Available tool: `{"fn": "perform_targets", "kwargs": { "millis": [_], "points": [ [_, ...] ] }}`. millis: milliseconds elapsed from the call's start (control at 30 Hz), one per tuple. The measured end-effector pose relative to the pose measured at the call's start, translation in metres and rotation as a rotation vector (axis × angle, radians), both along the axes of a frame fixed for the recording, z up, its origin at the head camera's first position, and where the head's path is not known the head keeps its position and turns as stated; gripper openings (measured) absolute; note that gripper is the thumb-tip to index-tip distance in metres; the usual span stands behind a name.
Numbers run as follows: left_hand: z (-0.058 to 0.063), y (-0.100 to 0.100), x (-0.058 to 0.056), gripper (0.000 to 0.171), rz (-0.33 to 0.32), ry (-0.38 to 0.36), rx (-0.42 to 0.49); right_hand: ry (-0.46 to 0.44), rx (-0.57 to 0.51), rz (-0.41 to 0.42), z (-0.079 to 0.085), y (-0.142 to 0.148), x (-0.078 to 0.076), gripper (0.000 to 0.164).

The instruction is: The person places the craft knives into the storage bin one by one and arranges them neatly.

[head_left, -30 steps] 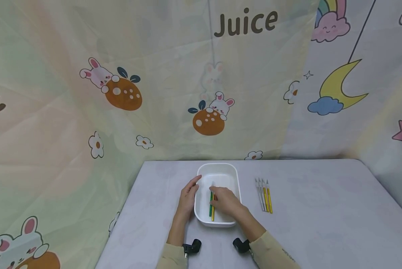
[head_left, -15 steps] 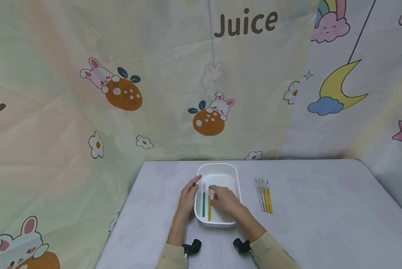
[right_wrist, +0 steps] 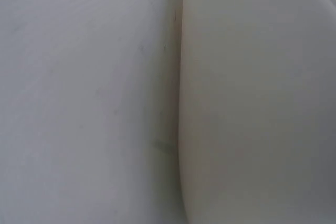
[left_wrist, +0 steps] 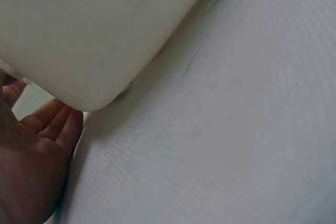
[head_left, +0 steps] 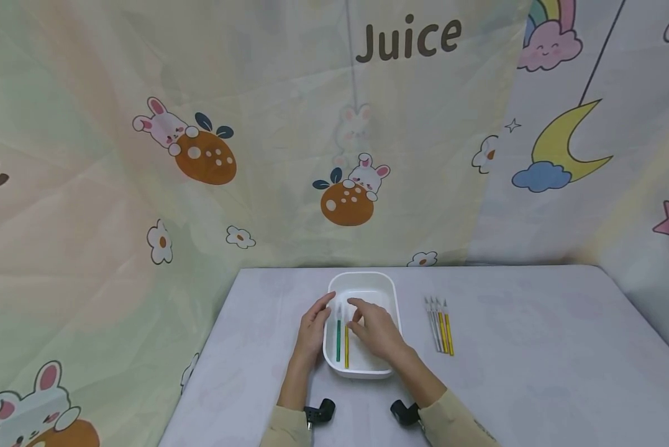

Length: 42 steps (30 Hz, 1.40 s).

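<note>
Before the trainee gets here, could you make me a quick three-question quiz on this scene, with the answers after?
1. True or false: the right hand is over the white tray.
2. Which stick in the tray lies nearer the left hand: A, yellow; B, green; C, silver?
3. Fill in: on the table, the row of sticks lies to the tray's ____, as the person sees it.

Key: 1. True. 2. B, the green stick. 3. Right.

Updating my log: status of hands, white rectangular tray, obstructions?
Left hand against tray; right hand over it, thumb and forefinger parted. Slim green-and-white stick and slim yellow-and-white stick inside. No obstruction visible.
</note>
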<state>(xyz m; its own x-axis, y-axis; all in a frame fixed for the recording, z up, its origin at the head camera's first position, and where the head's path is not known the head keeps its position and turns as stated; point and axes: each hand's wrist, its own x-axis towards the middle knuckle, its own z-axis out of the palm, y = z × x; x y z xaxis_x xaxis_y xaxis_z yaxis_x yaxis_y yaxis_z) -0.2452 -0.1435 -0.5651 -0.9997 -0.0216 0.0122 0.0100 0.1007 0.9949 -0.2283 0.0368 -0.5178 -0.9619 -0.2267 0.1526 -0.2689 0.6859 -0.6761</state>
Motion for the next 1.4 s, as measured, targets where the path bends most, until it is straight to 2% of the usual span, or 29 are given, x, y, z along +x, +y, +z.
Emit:
{"fn": "perform_targets", "kwargs": {
  "millis": [367,567,1100,1400],
  "points": [
    [0.001,0.000,0.002,0.037,-0.009,0.006,0.004,0.215,-0.171,-0.032,0.004,0.007,0.003,0.053],
    [0.001,0.000,0.002,0.037,-0.003,-0.005,-0.004,0.300,-0.207,-0.068,0.007,0.014,0.003,0.051],
    [0.001,0.000,0.001,0.037,-0.001,-0.008,0.006,0.238,-0.221,-0.157,0.014,0.041,-0.009,0.059],
    [0.001,0.000,0.001,0.036,-0.001,0.003,0.008,0.270,-0.210,-0.226,0.012,0.069,-0.019,0.060]
  ]
}}
